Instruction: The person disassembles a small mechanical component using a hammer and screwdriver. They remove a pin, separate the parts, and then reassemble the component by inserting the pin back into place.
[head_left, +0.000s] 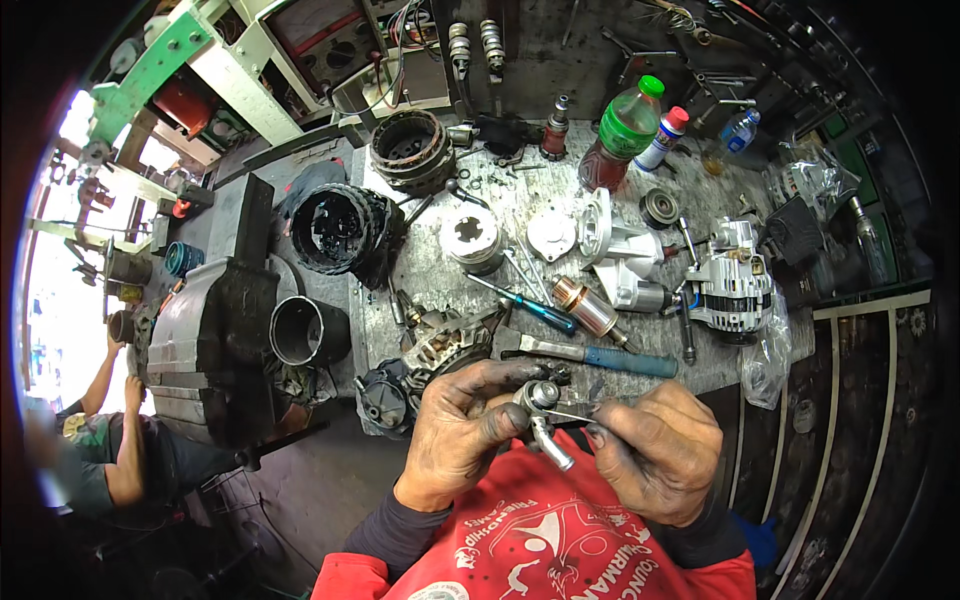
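Observation:
Close to my chest, my left hand (452,432) grips a small silver metal fitting (548,440) with a round head and a short bent tube pointing down. My right hand (662,455) pinches a thin metal rod (572,416), whose far end meets the fitting near its round head. Whether the tip goes in or only touches, I cannot tell. Just beyond my hands lies a hammer with a blue handle (630,361) on the worn bench (430,250). Past it are a turquoise screwdriver (545,313) and a copper-wound armature (590,310).
A silver alternator (735,285) and a starter housing (620,255) sit at right. Black ring-shaped casings (340,230) stand at left. A green-capped bottle (625,130) stands at the back. Another person (115,455) works at far left, beside a large dark machine (210,340).

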